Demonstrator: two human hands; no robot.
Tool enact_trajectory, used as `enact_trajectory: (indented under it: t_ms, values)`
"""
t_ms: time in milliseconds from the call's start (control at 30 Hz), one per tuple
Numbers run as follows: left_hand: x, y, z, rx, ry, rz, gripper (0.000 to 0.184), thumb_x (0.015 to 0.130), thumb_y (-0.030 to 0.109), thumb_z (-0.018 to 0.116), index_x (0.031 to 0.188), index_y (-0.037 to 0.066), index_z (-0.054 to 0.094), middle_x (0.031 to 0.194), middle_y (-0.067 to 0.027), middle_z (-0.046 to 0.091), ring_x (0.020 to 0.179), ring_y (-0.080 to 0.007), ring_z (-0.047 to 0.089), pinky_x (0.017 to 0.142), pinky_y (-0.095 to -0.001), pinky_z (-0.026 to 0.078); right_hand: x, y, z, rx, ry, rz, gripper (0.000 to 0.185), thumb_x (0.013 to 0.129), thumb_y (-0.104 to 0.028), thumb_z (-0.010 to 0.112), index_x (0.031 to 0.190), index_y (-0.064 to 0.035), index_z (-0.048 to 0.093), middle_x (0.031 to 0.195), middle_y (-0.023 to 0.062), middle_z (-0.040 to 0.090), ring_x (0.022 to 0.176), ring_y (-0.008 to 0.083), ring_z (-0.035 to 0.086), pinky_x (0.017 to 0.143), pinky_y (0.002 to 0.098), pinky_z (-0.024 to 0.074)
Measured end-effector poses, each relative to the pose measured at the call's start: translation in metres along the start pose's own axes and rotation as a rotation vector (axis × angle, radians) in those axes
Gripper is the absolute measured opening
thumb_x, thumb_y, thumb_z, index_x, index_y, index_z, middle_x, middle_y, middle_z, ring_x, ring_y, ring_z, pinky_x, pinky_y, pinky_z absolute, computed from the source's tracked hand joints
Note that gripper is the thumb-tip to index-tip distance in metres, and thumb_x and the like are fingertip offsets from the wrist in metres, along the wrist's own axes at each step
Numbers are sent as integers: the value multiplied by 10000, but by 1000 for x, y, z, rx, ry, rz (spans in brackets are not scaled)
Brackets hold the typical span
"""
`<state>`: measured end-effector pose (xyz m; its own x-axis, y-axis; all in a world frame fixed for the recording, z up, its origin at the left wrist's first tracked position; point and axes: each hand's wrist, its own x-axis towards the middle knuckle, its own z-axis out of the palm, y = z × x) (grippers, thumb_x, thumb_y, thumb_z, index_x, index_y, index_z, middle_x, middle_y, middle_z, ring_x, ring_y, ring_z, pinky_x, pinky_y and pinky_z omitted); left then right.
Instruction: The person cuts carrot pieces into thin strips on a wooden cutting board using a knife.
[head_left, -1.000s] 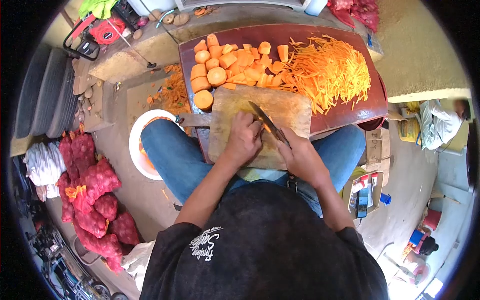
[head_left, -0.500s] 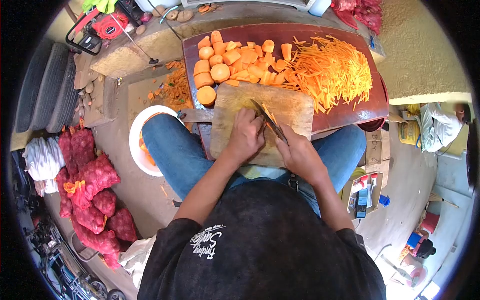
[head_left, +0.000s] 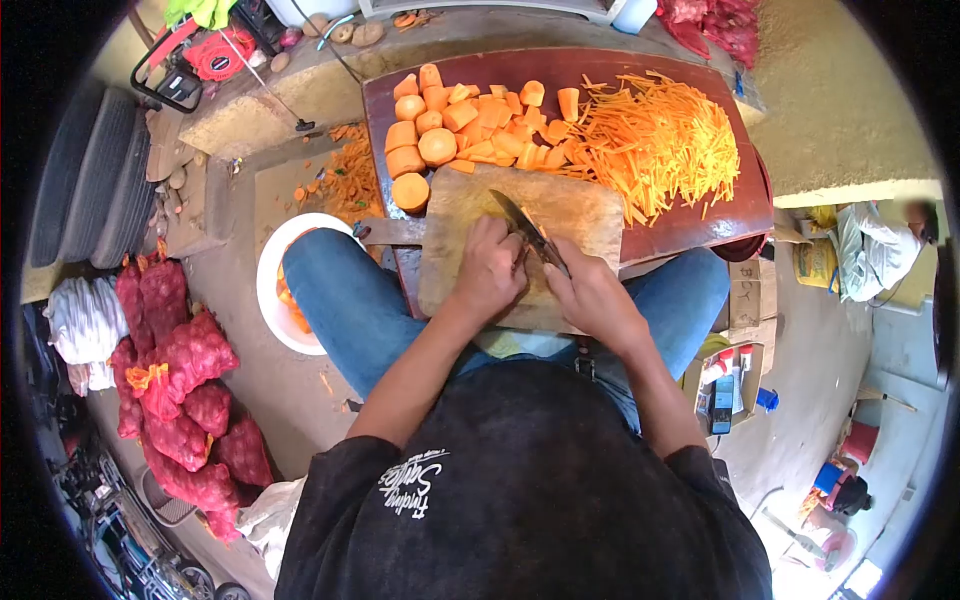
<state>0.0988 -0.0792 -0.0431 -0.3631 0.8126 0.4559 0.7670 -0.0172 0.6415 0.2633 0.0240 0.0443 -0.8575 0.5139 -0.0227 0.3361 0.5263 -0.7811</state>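
Note:
A wooden cutting board [head_left: 580, 205] lies at the near edge of a dark red table [head_left: 690, 245]. My right hand [head_left: 592, 295] is wrapped round the handle of a knife [head_left: 520, 218], whose blade points up and left over the board. Fingers curled, my left hand [head_left: 490, 268] presses down on the board just left of the blade; what is under its fingertips is mostly hidden. A few orange strips lie by the blade. Beyond the board are peeled carrot chunks [head_left: 437, 147] and, to the right, a heap of thin carrot strips [head_left: 670, 145].
A white basin [head_left: 268, 290] with orange pieces stands by my left knee. Red mesh sacks [head_left: 190, 360] lie at the left, near tyres [head_left: 80, 180]. A box [head_left: 750, 385] with a phone sits by my right knee. Another person [head_left: 885, 250] is at the far right.
The knife has tilted and shifted slightly up and left along the board, with my right hand moving a little left. My left hand stays in nearly the same place.

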Motion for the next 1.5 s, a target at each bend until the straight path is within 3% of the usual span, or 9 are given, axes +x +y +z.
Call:
enact_trajectory:
  t_ms: [333,600,700,800,900,1000,1133,1233,1500]
  values:
    - [-1,-5,4,-42,95,-35,151,811,-20,803,960,-18,780,875,-186,641,876,-420,630,787,-506,517,-12,-4,-23,41,99,78,346,1060,-135,681,1369,14,638,1070,326,743,1029,540,728,854,514,587]
    - [7,-4,-17,-142,254,-203,62,837,-9,800,888,5,768,876,-170,662,893,-391,638,787,-503,505,-31,-5,-35,92,-115,254,358,1054,-123,671,1381,21,664,1063,334,753,1027,496,766,877,494,602]
    - [7,-12,-21,-37,173,-187,65,843,19,810,897,18,773,905,-163,666,915,-390,636,817,-505,497,-23,22,-46,-50,78,82,318,1045,-130,685,1320,30,697,1084,332,757,1040,492,768,883,494,608]
    - [1,-20,-13,75,122,-103,86,849,44,825,922,27,782,938,-151,671,941,-387,633,844,-503,492,-1,66,-70,-187,193,5,339,1060,-136,687,1351,37,697,1032,270,774,923,356,788,839,436,595]
    - [2,-21,-10,104,128,-63,110,851,55,843,944,33,790,944,-144,668,948,-387,631,844,-499,494,15,73,-101,-208,220,112,368,1060,-150,690,1371,47,686,1100,288,784,987,360,798,889,429,601]
    - [3,-19,-14,82,150,-52,107,850,51,840,937,33,781,941,-145,660,942,-388,627,836,-502,488,9,48,-108,-116,225,84,330,1047,-156,686,1315,35,711,1104,330,759,1049,504,758,889,506,606]
    - [5,-17,-15,111,131,-56,108,841,38,838,923,23,769,950,-150,664,947,-392,629,837,-499,496,-21,25,-71,-64,-29,31,385,1049,-158,705,1376,43,683,1129,294,773,1018,414,781,895,462,594]
    - [5,-16,-16,108,113,-58,113,833,21,833,920,12,760,955,-156,668,956,-394,633,840,-492,508,-30,12,-50,91,-143,59,357,1046,-162,702,1340,41,690,1095,306,756,999,435,773,890,471,594]
    - [1,-20,-13,135,107,-50,114,844,16,820,938,11,756,966,-166,678,956,-394,637,844,-485,518,3,78,-86,-120,146,-3,313,1044,-161,702,1284,42,703,1000,301,749,923,444,762,843,464,592]
